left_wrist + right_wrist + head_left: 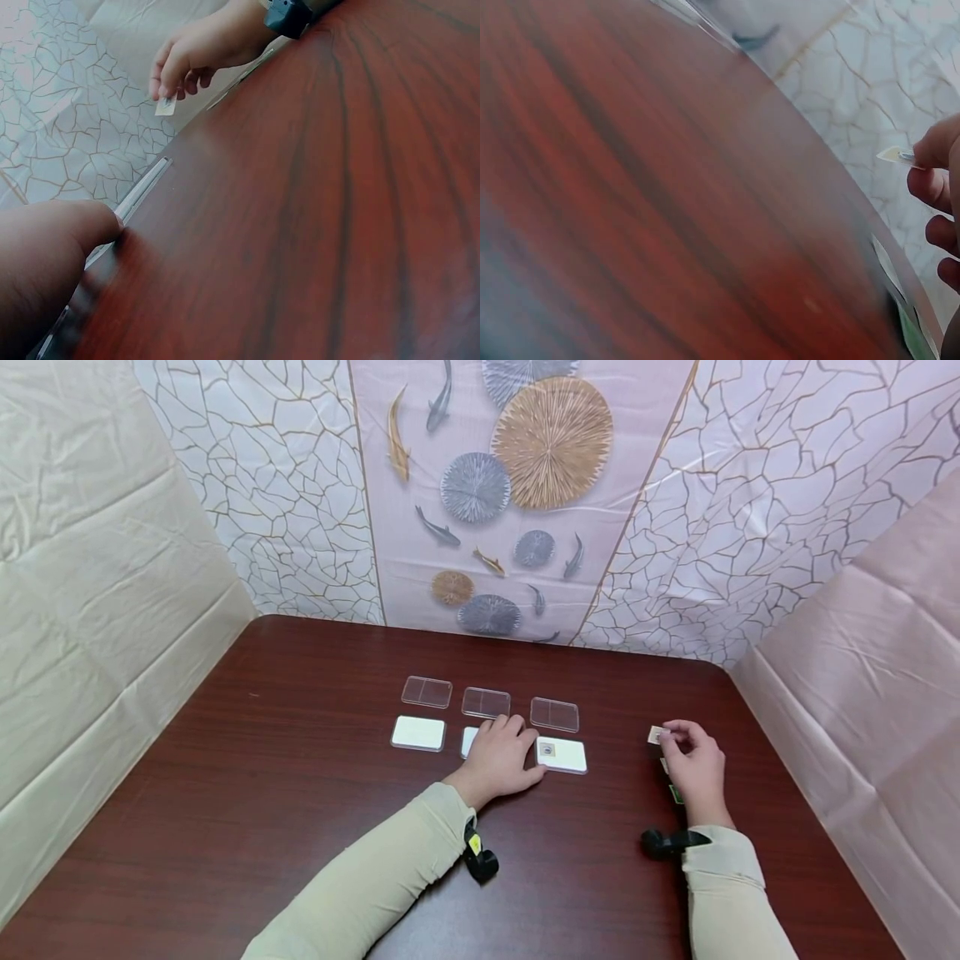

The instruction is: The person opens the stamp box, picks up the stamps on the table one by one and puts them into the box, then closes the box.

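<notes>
My left hand rests with relaxed fingers over the middle white-lined case, hiding most of it. Its thumb and fingertips lie at the near left side of the right white-lined case, which bears a small stamp-like square on its left part. Farther right, my right hand pinches another small pale stamp-like square by its edge between thumb and finger. In the right wrist view that square is held up, tilted. More small pieces, one green, lie on the table beside and partly under the right hand.
Three clear plastic lids lie in a row behind the white-lined cases. The left white-lined case holds a plain white insert. All sit on a dark red-brown wooden table, with a patterned cloth wall behind its far edge.
</notes>
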Demonstrator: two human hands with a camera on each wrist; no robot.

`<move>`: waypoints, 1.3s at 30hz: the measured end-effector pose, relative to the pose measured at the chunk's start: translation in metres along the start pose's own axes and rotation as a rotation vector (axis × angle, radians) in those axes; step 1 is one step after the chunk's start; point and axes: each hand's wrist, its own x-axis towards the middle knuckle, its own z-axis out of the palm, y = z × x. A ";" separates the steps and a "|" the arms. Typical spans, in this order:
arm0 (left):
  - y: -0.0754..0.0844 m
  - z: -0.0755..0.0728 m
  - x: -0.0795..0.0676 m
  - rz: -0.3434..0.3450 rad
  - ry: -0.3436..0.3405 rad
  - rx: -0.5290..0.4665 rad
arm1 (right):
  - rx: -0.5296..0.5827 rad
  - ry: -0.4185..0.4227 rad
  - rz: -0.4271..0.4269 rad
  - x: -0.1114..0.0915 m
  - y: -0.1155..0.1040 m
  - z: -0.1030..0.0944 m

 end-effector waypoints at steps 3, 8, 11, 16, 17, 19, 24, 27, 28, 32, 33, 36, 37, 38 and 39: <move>0.000 0.000 0.000 0.002 0.002 0.003 | 0.023 -0.034 -0.025 -0.003 -0.008 0.009; 0.000 -0.002 0.000 0.003 0.007 0.005 | 0.062 -0.121 -0.059 -0.010 -0.022 0.025; 0.000 -0.003 0.000 0.002 0.010 0.001 | 0.092 -0.182 -0.074 -0.016 -0.032 0.032; 0.000 -0.001 0.000 0.001 0.010 0.004 | 0.108 -0.290 -0.091 -0.023 -0.048 0.040; 0.000 -0.001 0.000 0.002 0.009 0.005 | 0.109 -0.306 -0.092 -0.024 -0.050 0.041; 0.000 0.000 0.000 0.002 0.012 0.005 | 0.099 -0.333 -0.097 -0.026 -0.054 0.044; 0.000 0.001 0.001 0.004 0.022 -0.002 | 0.070 -0.379 -0.135 -0.030 -0.064 0.051; 0.000 0.001 0.001 0.005 0.021 -0.005 | 0.046 -0.390 -0.177 -0.032 -0.067 0.054; 0.000 0.001 0.001 0.005 0.022 -0.004 | 0.036 -0.388 -0.192 -0.033 -0.067 0.055; 0.000 0.001 0.001 0.003 0.023 0.000 | -0.013 -0.373 -0.252 -0.035 -0.068 0.056; 0.000 0.001 0.001 0.002 0.022 0.001 | -0.027 -0.368 -0.266 -0.035 -0.068 0.057; 0.000 0.002 0.001 0.000 0.019 0.001 | -0.061 -0.349 -0.311 -0.036 -0.068 0.057; 0.000 0.002 0.001 -0.001 0.020 0.000 | -0.070 -0.344 -0.322 -0.036 -0.068 0.058; 0.000 0.002 0.001 -0.001 0.020 0.001 | -0.079 -0.338 -0.334 -0.036 -0.068 0.058; 0.000 0.002 0.001 -0.001 0.021 0.001 | -0.086 -0.331 -0.346 -0.036 -0.068 0.058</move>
